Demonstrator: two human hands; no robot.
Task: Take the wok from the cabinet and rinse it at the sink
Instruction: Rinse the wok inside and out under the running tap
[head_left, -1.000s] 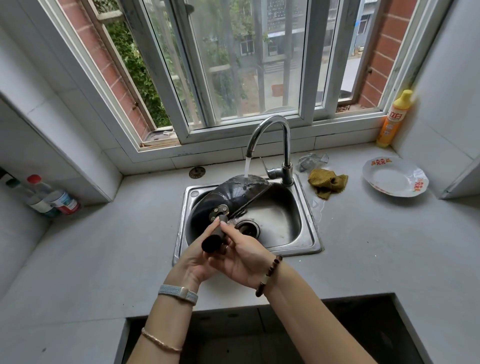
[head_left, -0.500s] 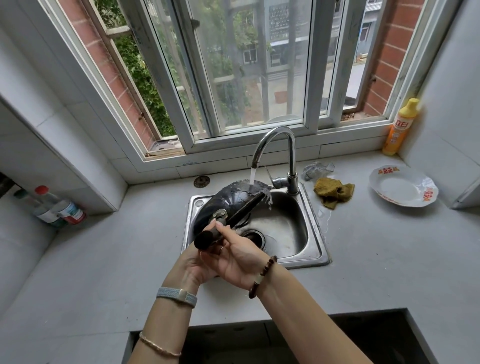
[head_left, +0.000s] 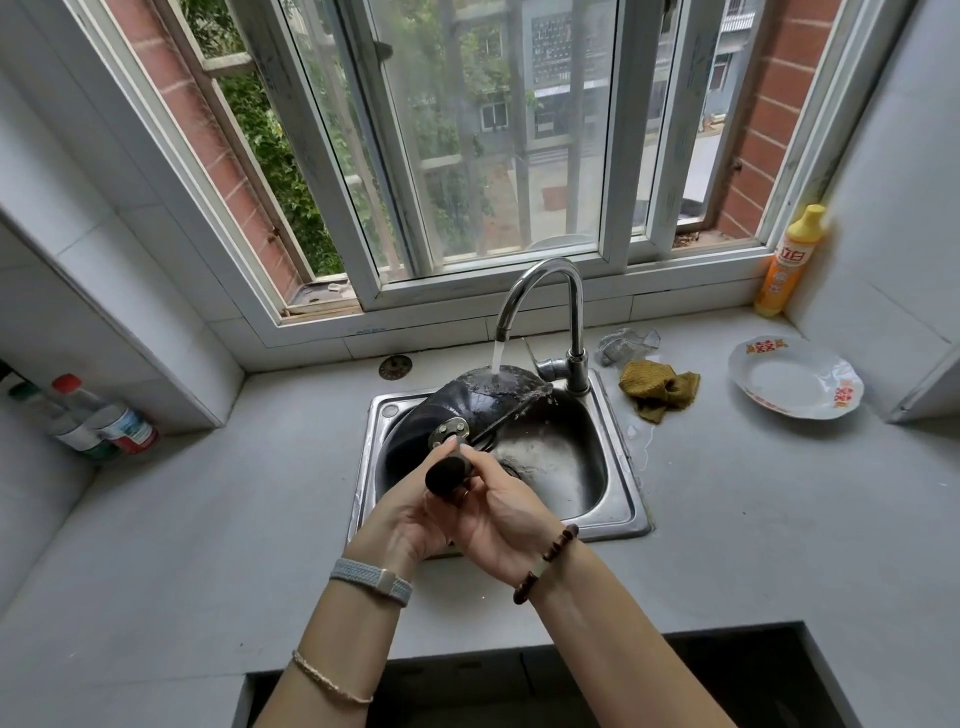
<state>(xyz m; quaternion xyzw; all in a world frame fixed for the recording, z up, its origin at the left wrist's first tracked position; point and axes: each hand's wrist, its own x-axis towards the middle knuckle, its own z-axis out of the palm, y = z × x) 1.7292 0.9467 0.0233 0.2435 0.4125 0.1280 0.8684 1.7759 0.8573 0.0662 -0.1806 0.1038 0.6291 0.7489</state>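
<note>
The black wok is tipped on its side in the steel sink, its outer bottom facing up and left. Water runs from the curved faucet onto the wok's upper rim. Both hands hold the wok's dark handle over the sink's front edge. My left hand grips it from the left and below. My right hand wraps it from the right, thumb along the handle toward the metal bracket.
A yellow-brown cloth and a steel scourer lie right of the faucet. A white plate and a yellow detergent bottle stand at the far right. Bottles sit at the left wall. A dark opening lies below the counter edge.
The wok has turned a little about its handle under the running water. Both hands kept their hold on the handle. The camera tilted upward slightly.
</note>
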